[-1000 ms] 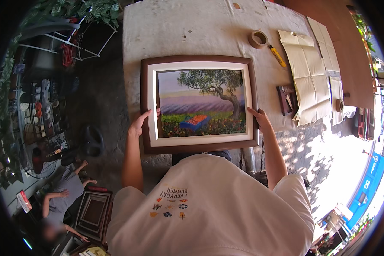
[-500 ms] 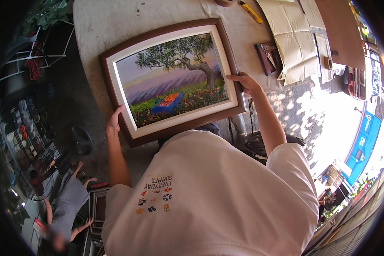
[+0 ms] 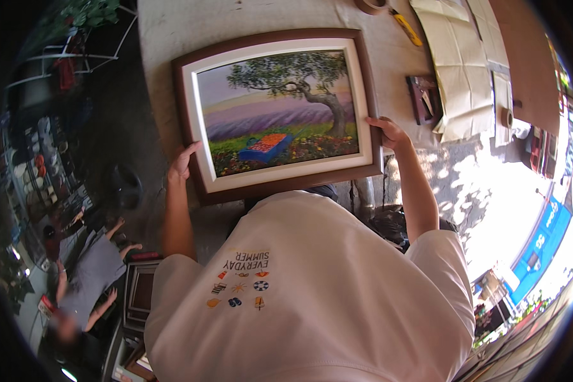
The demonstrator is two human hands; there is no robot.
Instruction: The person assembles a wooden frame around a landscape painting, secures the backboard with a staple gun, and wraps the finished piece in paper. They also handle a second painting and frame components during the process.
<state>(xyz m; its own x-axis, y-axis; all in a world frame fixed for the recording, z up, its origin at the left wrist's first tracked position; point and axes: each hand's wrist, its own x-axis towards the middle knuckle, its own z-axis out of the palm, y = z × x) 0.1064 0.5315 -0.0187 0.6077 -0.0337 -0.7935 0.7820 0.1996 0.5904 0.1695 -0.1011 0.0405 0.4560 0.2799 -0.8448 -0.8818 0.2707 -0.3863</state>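
One person in grey [image 3: 94,274] showed at lower left. Left of centre, the left hand [image 3: 182,164] gripped the left edge of one framed painting [image 3: 280,95], held at upper centre; the right hand [image 3: 393,134] clasped its right edge. Across the upper right lay one tape roll [image 3: 371,10], one yellow cutter [image 3: 407,28], one maroon piece [image 3: 419,102], folded brown paper [image 3: 458,70] and a second tape roll [image 3: 507,118].

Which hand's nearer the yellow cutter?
Right. The right hand grips the right edge of the framed painting, below the yellow cutter in the picture; the left hand holds the opposite edge, farther off.
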